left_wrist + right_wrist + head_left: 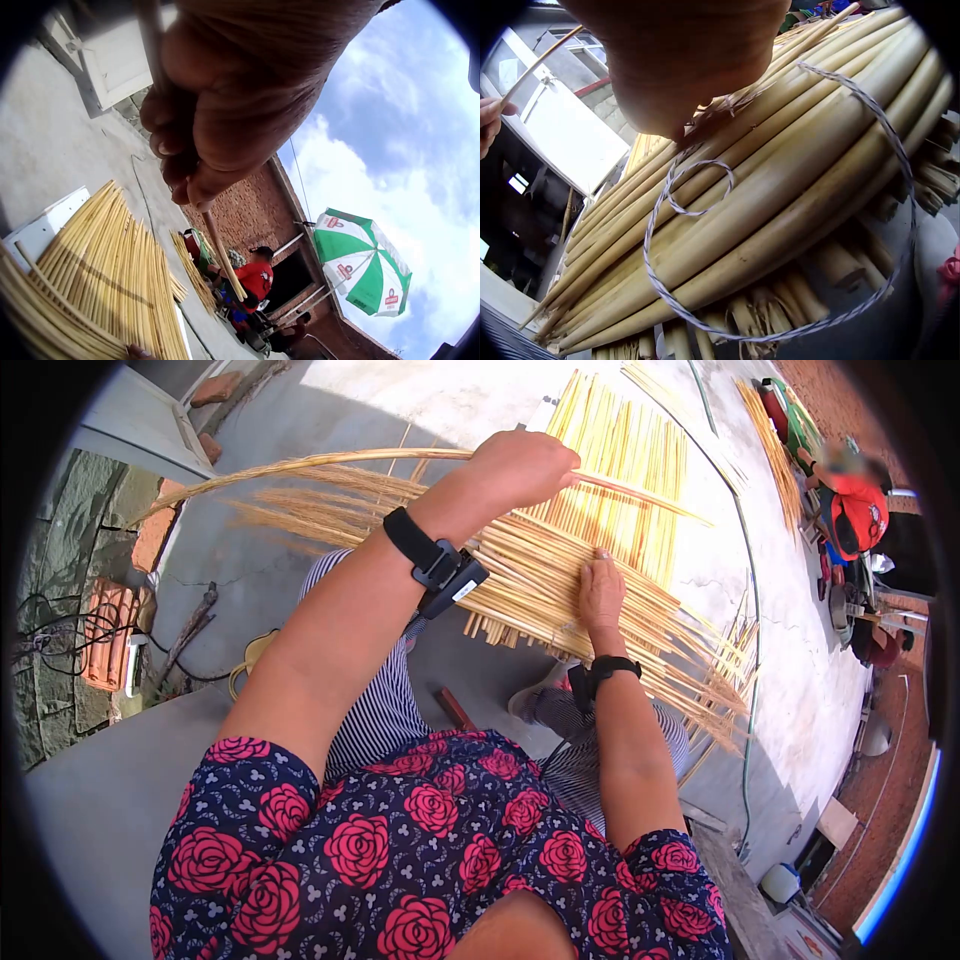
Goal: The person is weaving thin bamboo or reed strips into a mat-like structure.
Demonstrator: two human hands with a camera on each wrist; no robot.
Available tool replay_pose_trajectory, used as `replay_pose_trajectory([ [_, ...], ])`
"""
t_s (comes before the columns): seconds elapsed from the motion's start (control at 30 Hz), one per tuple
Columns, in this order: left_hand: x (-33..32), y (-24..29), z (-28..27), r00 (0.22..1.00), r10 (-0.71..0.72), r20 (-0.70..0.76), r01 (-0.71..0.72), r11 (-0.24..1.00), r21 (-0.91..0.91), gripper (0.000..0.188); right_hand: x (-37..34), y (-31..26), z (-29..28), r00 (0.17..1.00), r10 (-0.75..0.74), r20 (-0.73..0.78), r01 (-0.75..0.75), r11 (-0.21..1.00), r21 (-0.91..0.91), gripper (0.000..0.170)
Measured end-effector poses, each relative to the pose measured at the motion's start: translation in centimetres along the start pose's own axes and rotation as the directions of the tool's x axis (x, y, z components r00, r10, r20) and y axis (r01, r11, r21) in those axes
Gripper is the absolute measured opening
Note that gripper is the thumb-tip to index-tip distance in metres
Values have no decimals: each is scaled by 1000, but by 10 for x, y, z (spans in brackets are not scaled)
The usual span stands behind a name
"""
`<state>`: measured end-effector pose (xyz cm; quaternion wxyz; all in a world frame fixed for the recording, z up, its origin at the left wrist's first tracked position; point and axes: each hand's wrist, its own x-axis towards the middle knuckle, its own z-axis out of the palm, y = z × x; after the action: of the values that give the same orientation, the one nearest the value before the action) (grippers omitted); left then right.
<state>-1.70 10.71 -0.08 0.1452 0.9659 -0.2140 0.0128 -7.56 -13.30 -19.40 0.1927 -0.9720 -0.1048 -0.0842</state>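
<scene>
My left hand [525,467] grips a long plant stalk [645,498] above the layered stalks. Its feathery head bends off to the left, and its cut end points right. In the left wrist view, curled fingers close around this stalk [219,244]. My right hand [602,595] rests on a crosswise layer of stalks [530,575], its fingers laid over them. Beneath that layer, more stalks [640,460] run lengthwise. A twisted white-and-dark cord [656,281] loops over the stalks in the right wrist view and runs under the right hand, which hides part of it.
Feathery stalk heads [290,515] spread left. A hose [752,600] crosses the concrete floor at right. Beyond it sits a person in a red shirt [855,510], near another stalk pile [770,450]. Bricks [108,635] and dark cables [60,635] lie at left.
</scene>
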Motion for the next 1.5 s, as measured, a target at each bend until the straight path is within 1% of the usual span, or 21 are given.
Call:
replay_pose_trajectory([
  [0.03,0,2,-1,1000,2,-11,-2,1000,2,29,1,0,2,998,40,49,-41,999,19,18],
  [0.13,-4,5,-5,1000,10,-9,-10,1000,-1,30,-2,-1,9,997,81,11,-81,995,58,20],
  [0.17,-3,6,-6,1000,14,0,-14,1000,-3,30,-3,-1,11,997,75,4,-75,996,40,20],
  [0.33,0,6,-4,994,54,-95,-53,998,16,30,-5,-5,17,997,78,-30,-80,994,-80,24],
  [0.37,-1,8,-2,993,61,-102,-60,998,9,31,-6,-7,20,995,83,-51,-86,994,-69,26],
  [0.4,0,9,-3,994,58,-97,-60,998,-16,27,-7,-6,19,994,82,-74,-87,994,-64,28],
  [0.43,0,11,-7,992,94,-83,-96,995,-23,26,-7,-7,16,998,63,-27,-66,988,-143,32],
  [0.47,-1,11,-10,989,130,-69,-132,991,-35,27,-6,-10,15,997,72,-39,-77,988,-135,32],
  [0.57,-4,3,8,995,73,-72,-73,997,2,26,-5,-12,18,991,97,-96,-107,989,-103,28],
  [0.67,-6,5,13,1000,5,25,-8,994,108,30,-3,-16,13,991,130,-21,-131,983,-126,26],
  [0.8,-5,-3,33,998,32,45,-35,997,66,31,-3,-16,16,993,103,-52,-108,989,-105,23],
  [0.93,-1,0,41,994,22,109,-25,999,29,31,-2,-20,20,991,103,-90,-109,992,-68,22],
  [0.97,1,2,45,985,-4,173,1,1000,16,31,-2,-21,19,991,104,-83,-110,992,-70,22],
  [1.07,7,2,62,970,0,243,-9,999,34,30,-4,-24,23,991,110,-75,-114,991,-64,22],
  [1.1,8,2,66,977,48,209,-48,999,-4,29,-3,-24,22,991,116,-65,-120,990,-72,22],
  [1.2,14,-8,68,980,160,120,-165,986,36,28,-2,-28,16,993,115,-35,-118,987,-107,22],
  [1.23,16,-6,61,982,131,138,-140,988,61,29,-3,-27,19,992,107,-59,-113,989,-97,22],
  [1.27,21,-6,58,989,111,96,-120,989,92,28,-3,-27,21,992,98,-81,-104,992,-73,23],
  [1.33,19,-6,61,997,73,34,-77,987,141,28,-3,-26,22,993,75,-88,-85,988,-126,22],
  [1.37,12,-3,64,998,54,44,-60,989,135,28,-6,-25,24,994,75,-82,-85,990,-117,22],
  [1.5,4,1,60,998,69,4,-69,988,140,28,-3,-20,26,993,79,-90,-89,990,-111,21],
])
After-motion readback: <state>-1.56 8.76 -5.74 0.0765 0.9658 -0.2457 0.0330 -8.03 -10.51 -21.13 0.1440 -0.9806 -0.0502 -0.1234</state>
